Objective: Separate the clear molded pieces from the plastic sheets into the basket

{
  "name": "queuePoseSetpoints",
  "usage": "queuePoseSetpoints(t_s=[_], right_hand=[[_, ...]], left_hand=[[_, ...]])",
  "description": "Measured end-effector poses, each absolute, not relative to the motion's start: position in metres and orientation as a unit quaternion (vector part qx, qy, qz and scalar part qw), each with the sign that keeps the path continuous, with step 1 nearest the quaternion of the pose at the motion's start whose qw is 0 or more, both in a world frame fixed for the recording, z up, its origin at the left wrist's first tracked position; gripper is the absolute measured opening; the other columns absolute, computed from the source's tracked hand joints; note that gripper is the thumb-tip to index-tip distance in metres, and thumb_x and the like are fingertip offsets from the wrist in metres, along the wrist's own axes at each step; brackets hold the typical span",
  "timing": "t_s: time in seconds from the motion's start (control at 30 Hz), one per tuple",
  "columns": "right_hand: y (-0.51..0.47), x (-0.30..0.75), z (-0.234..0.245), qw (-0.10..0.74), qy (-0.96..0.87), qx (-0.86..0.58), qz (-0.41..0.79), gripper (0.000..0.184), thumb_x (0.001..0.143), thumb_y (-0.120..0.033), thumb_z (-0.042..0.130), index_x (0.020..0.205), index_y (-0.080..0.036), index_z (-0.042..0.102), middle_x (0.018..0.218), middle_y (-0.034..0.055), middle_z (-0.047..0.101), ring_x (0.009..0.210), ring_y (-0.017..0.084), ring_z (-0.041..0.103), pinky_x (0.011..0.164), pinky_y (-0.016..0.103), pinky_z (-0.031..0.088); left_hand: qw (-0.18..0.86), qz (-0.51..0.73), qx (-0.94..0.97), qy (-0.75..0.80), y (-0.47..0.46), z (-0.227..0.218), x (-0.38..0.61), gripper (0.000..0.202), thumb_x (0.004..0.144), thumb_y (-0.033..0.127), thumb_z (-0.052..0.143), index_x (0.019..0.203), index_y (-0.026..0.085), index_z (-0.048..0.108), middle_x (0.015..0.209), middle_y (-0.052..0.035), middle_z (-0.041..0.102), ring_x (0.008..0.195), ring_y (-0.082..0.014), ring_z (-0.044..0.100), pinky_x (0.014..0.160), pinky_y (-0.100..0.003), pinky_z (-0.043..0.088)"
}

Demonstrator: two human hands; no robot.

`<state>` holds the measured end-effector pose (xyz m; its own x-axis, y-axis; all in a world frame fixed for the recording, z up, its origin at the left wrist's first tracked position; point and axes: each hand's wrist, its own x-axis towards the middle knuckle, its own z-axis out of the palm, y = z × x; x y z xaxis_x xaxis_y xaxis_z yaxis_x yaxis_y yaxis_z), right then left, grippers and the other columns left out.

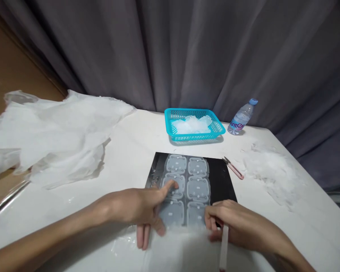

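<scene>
A translucent plastic sheet (198, 187) with several rounded-square shapes in two columns lies on a black board (218, 177). My left hand (147, 209) rests on the sheet's left side, fingers spread, one fingertip on a middle shape. At the lower right corner, my right hand (228, 221) is closed around a slim white stick-like tool (223, 247), whose lower end points towards me. The tool's working end is hidden by my fingers, so its kind cannot be told. The near part of the sheet extends past the board towards me.
A turquoise basket (166, 126) with translucent cut pieces (194, 124) stands at the back. Beside it is a water bottle (242, 118). Thread snips (234, 169) lie near scraps (272, 170) on the right. Large plastic sheets (68, 132) pile up on the left.
</scene>
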<state>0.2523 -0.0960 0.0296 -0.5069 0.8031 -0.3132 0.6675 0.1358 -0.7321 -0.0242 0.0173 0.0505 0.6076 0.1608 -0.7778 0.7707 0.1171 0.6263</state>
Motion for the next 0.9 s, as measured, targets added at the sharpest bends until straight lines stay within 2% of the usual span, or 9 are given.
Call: queuePoseSetpoints(t_s=[0.1, 0.13, 0.2, 0.3, 0.37, 0.43, 0.53, 0.67, 0.9], right_hand=[[-0.095, 0.263, 0.033, 0.076, -0.777, -0.421, 0.461, 0.014, 0.086, -0.012, 0.073, 0.084, -0.023, 0.064, 0.084, -0.0037, 0.073, 0.079, 0.016, 0.068, 0.07, 0.025, 0.047], [-0.094, 0.266, 0.036, 0.08, -0.782, -0.416, 0.457, 0.009, 0.092, -0.02, 0.072, 0.086, -0.024, 0.066, 0.087, -0.0024, 0.074, 0.083, 0.017, 0.068, 0.073, 0.026, 0.048], [-0.087, 0.273, 0.04, 0.12, -0.777, -0.447, 0.427, 0.023, 0.106, -0.035, 0.055, 0.09, -0.025, 0.067, 0.09, 0.001, 0.073, 0.09, 0.019, 0.067, 0.079, 0.03, 0.05], [-0.075, 0.284, 0.036, 0.253, -0.74, -0.521, 0.341, 0.05, 0.112, -0.049, 0.024, 0.102, -0.026, 0.068, 0.102, 0.0059, 0.071, 0.102, 0.023, 0.064, 0.095, 0.038, 0.049], [-0.067, 0.291, 0.026, 0.323, -0.711, -0.544, 0.307, 0.065, 0.108, -0.063, 0.014, 0.108, -0.026, 0.068, 0.107, 0.0077, 0.069, 0.103, 0.024, 0.063, 0.096, 0.041, 0.049], [-0.061, 0.295, 0.015, 0.351, -0.69, -0.544, 0.323, 0.077, 0.102, -0.074, 0.009, 0.108, -0.025, 0.067, 0.096, 0.0069, 0.067, 0.088, 0.022, 0.064, 0.086, 0.039, 0.052], [-0.056, 0.294, 0.005, 0.353, -0.674, -0.549, 0.347, 0.061, 0.105, -0.069, 0.029, 0.099, -0.022, 0.067, 0.079, 0.0025, 0.064, 0.074, 0.019, 0.063, 0.078, 0.034, 0.052], [-0.054, 0.286, 0.004, 0.344, -0.675, -0.562, 0.332, 0.024, 0.099, -0.046, 0.066, 0.094, -0.022, 0.069, 0.094, 0.0027, 0.07, 0.083, 0.018, 0.067, 0.077, 0.029, 0.052], [-0.048, 0.284, -0.002, 0.33, -0.717, -0.517, 0.331, 0.015, 0.102, -0.036, 0.063, 0.104, -0.023, 0.072, 0.104, 0.0052, 0.073, 0.095, 0.021, 0.07, 0.087, 0.033, 0.055]], left_hand=[[0.591, -0.234, 0.68, 0.366, 0.019, 0.065, -0.023, 0.086, 0.087, 0.049, 0.074, 0.156, 0.025, 0.029, 0.058, 0.0042, 0.067, 0.045, -0.0231, 0.065, 0.047, -0.028, 0.046], [0.553, -0.203, 0.723, 0.36, 0.024, 0.068, -0.02, 0.071, 0.088, 0.057, 0.07, 0.146, 0.026, 0.045, 0.058, 0.0037, 0.065, 0.045, -0.0221, 0.063, 0.047, -0.028, 0.045], [0.463, -0.079, 0.82, 0.326, 0.037, 0.067, -0.009, 0.049, 0.092, 0.064, 0.063, 0.123, 0.026, 0.065, 0.065, 0.0008, 0.068, 0.057, -0.0215, 0.066, 0.056, -0.029, 0.048], [0.322, 0.136, 0.899, 0.265, 0.054, 0.044, 0.015, 0.046, 0.094, 0.061, 0.066, 0.123, 0.025, 0.067, 0.113, -0.0074, 0.073, 0.104, -0.028, 0.069, 0.093, -0.038, 0.051], [0.302, 0.144, 0.919, 0.208, 0.059, 0.021, 0.028, 0.054, 0.094, 0.061, 0.067, 0.134, 0.025, 0.063, 0.139, -0.0111, 0.065, 0.131, -0.0332, 0.059, 0.112, -0.046, 0.043], [0.286, 0.132, 0.933, 0.177, 0.058, 0.001, 0.035, 0.06, 0.093, 0.063, 0.066, 0.14, 0.025, 0.06, 0.154, -0.0126, 0.056, 0.142, -0.0368, 0.051, 0.119, -0.053, 0.036], [0.259, 0.129, 0.94, 0.178, 0.052, -0.015, 0.036, 0.063, 0.095, 0.065, 0.062, 0.145, 0.026, 0.058, 0.161, -0.0119, 0.049, 0.147, -0.0382, 0.046, 0.121, -0.058, 0.033], [0.235, 0.13, 0.943, 0.195, 0.05, -0.014, 0.036, 0.066, 0.093, 0.067, 0.063, 0.144, 0.025, 0.061, 0.161, -0.0125, 0.049, 0.145, -0.038, 0.049, 0.119, -0.057, 0.038], [0.22, 0.156, 0.934, 0.234, 0.046, -0.012, 0.044, 0.061, 0.091, 0.068, 0.066, 0.133, 0.023, 0.069, 0.154, -0.0127, 0.057, 0.14, -0.0386, 0.053, 0.117, -0.059, 0.039]])
